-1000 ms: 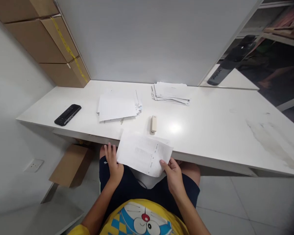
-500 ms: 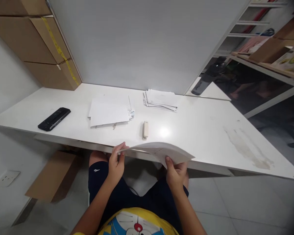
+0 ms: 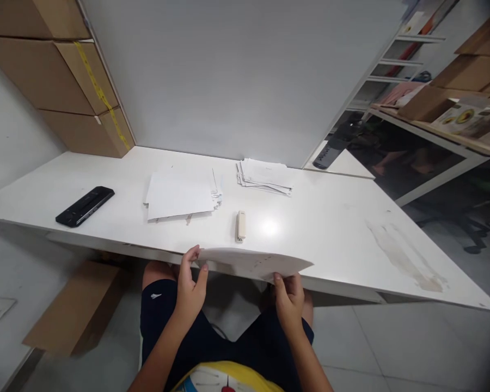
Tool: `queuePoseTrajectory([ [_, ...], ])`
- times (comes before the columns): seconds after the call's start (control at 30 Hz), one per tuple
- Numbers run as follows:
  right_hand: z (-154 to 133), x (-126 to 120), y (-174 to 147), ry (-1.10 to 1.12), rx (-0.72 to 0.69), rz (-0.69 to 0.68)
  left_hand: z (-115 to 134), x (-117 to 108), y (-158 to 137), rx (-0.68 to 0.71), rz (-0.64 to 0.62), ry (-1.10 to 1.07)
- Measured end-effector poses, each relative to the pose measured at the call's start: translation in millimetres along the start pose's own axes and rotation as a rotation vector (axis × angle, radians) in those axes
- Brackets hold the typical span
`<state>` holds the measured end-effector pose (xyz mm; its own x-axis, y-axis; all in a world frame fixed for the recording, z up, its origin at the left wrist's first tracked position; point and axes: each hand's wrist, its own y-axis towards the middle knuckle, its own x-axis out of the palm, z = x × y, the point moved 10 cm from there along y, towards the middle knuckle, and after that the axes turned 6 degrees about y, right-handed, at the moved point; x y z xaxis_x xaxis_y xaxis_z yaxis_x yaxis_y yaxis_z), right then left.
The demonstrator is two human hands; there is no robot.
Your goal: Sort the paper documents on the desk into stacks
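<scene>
Likely aligning thin white paper [image 3: 249, 262]; by long white surface [image 3: 322, 234] front edge; right fingers [image 3: 297, 286] pinching paper; left fingers [image 3: 187, 268] unclear; next needs even edges

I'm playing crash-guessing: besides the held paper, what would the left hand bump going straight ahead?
Probably the wider paper pile ahead of the left hand; but height is unclear, so the desk's front edge might come first.

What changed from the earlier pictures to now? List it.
The paper, flatter earlier with its print facing up, has tipped so it shows as a narrow band. The left hand, earlier open against its left edge, now curls at that edge. The right hand keeps hold. The stapler, phone, left pile and right pile stay put on the table.
</scene>
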<state>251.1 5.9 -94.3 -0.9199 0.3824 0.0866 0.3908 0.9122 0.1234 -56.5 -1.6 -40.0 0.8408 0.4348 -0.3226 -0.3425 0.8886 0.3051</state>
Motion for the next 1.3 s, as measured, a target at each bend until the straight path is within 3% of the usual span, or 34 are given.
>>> queuePoseTrajectory([
  [0.23,19,-10,-22,-0.013,0.185,-0.079,-25,19,-18,-0.275,-0.177,-0.072],
  [0.37,15,-24,-19,-0.058,0.192,-0.051,-28,29,-18,-0.323,-0.238,-0.063],
  [0.5,1,-45,-3,-0.132,0.115,0.071,-12,54,-12,-0.24,-0.392,-0.121],
  [0.57,-2,-50,5,-0.147,0.117,0.078,-3,63,-7,-0.185,-0.432,-0.026],
  [0.73,-3,-60,13,-0.139,0.209,0.077,12,77,0,-0.055,-0.488,0.31],
  [0.9,-5,-65,17,-0.176,0.331,0.102,19,85,1,-0.023,-0.552,0.341],
  [0.97,-11,-66,27,-0.209,0.297,0.107,25,87,3,0.011,-0.572,0.352],
  [1.17,-20,-70,52,-0.288,0.134,0.11,56,93,20,0.356,-0.413,0.48],
  [1.3,-32,-65,52,-0.33,0.061,0.09,74,109,34,0.563,-0.38,0.396],
])
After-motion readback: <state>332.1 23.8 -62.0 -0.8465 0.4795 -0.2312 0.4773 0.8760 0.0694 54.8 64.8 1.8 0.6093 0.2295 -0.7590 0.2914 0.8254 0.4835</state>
